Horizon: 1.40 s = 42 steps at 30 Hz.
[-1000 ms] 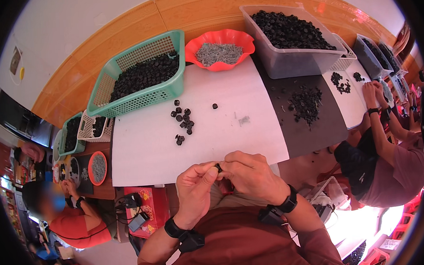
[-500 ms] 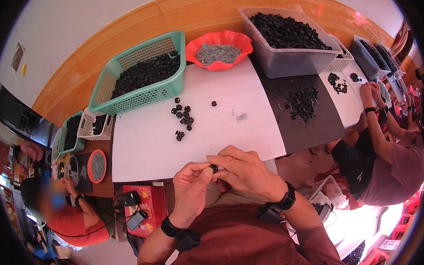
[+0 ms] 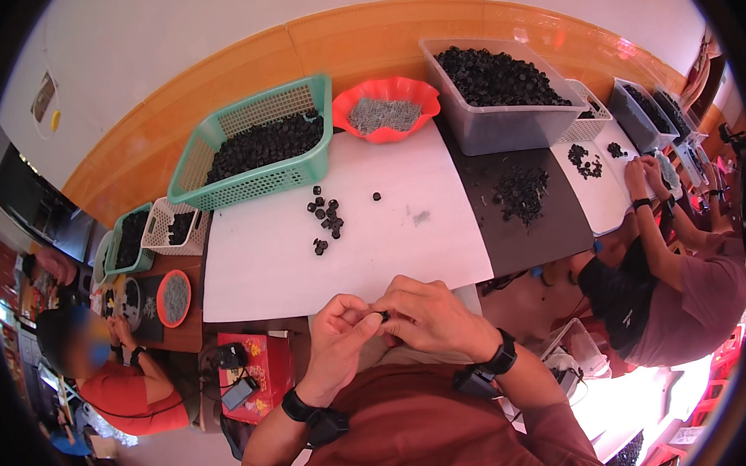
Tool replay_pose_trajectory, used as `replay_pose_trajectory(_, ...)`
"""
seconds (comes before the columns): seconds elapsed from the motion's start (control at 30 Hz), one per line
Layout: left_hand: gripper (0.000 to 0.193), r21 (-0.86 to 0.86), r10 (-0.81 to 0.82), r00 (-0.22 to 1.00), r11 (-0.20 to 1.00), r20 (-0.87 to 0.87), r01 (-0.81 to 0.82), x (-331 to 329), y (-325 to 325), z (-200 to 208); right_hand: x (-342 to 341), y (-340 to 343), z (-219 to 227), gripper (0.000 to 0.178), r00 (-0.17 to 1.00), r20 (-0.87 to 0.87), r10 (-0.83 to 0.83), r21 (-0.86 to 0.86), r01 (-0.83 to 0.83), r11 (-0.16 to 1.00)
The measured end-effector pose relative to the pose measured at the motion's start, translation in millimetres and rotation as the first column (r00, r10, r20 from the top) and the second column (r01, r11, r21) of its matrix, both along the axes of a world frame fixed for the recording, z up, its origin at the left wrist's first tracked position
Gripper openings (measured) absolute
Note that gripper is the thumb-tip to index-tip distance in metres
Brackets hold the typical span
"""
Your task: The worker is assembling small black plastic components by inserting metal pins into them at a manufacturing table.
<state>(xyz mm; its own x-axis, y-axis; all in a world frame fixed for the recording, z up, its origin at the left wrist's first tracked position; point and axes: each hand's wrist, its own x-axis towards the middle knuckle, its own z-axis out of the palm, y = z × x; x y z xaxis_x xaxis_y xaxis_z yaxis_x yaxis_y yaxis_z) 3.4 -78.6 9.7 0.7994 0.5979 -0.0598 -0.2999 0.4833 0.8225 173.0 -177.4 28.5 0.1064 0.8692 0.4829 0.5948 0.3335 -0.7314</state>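
Observation:
A small black plastic part (image 3: 384,316) is pinched between my two hands, just past the table's front edge. My left hand (image 3: 341,338) grips it with thumb and forefinger from one side. Closed round its other side, my right hand (image 3: 431,318) hides much of it. On the white sheet (image 3: 258,271) beyond lie a loose cluster of small black parts (image 3: 334,223) and a single black part (image 3: 377,197). A few grey pin-like bits (image 3: 422,217) rest to the right of these.
At the back stand a green basket (image 3: 254,173) of black parts, a red scalloped bowl (image 3: 385,135) of grey pins and a grey plastic tub (image 3: 510,127) of black pieces. A dark mat (image 3: 548,234) bears a black pile. People work on both sides.
The view has tilted, so the table and containers appear slightly lower. My hands stay together on the black part, with the fingers shifted a little around it.

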Motion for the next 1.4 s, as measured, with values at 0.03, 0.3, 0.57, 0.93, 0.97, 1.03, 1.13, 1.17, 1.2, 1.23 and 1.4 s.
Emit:
replay_pose_trajectory(0.03,0.016,0.01,0.014,1.0,1.0,-0.007,-0.014,-1.2,-0.2,-1.8,0.2,-1.2,0.3,0.019,1.0,-0.019,0.02,-0.011,-0.02,1.0)
replay_pose_trajectory(0.3,0.017,0.219,0.173,0.98,0.964,-0.1,-0.148,-13.8,12.2,-13.2,52.1,2.7,-3.6,0.017,0.974,0.122,-0.19,-0.031,0.195,0.98)
replay_pose_trajectory(0.57,0.016,0.387,0.314,0.942,0.888,-0.118,-0.248,-12.1,35.2,-12.1,91.8,62.0,-3.3,0.017,0.718,0.608,-0.339,-0.086,0.484,0.871)
replay_pose_trajectory(0.93,0.015,0.427,0.343,0.933,0.863,-0.105,-0.269,-14.0,61.5,0.0,95.5,86.5,-9.6,0.008,0.605,0.755,-0.254,-0.134,0.52,0.844)
replay_pose_trajectory(0.97,0.015,0.47,0.346,0.933,0.843,-0.103,-0.261,-14.0,66.1,3.0,95.8,84.7,-11.5,0.007,0.599,0.748,-0.285,-0.091,0.519,0.85)
replay_pose_trajectory(1.03,0.014,0.525,0.367,0.926,0.807,-0.084,-0.272,-14.2,77.2,6.9,94.4,80.1,-13.4,0.008,0.62,0.709,-0.335,-0.037,0.508,0.861)
replay_pose_trajectory(1.13,0.011,0.673,0.439,0.895,0.686,-0.078,-0.278,-10.8,102.7,20.5,87.9,71.3,-7.4,0.013,0.689,0.596,-0.412,0.042,0.486,0.873)
replay_pose_trajectory(1.17,0.01,0.756,0.49,0.867,0.599,-0.086,-0.264,-7.6,114.3,27.8,84.6,68.0,-2.5,0.014,0.732,0.523,-0.437,0.063,0.478,0.876)
replay_pose_trajectory(1.2,0.011,0.797,0.506,0.861,0.539,-0.049,-0.272,-0.7,129.5,35.1,81.4,64.3,1.8,0.014,0.732,0.524,-0.435,0.072,0.471,0.879)
replay_pose_trajectory(1.23,0.012,0.835,0.522,0.853,0.474,-0.011,-0.28,7.7,148.1,43.3,77.9,61.6,5.9,0.014,0.753,0.477,-0.453,0.045,0.494,0.868)
replay_pose_trajectory(1.4,0.022,0.945,0.586,0.81,0.284,-0.04,-0.159,42.5,229.9,89.8,59.1,54.4,21.9,0.017,0.807,0.343,-0.482,0.03,0.503,0.864)
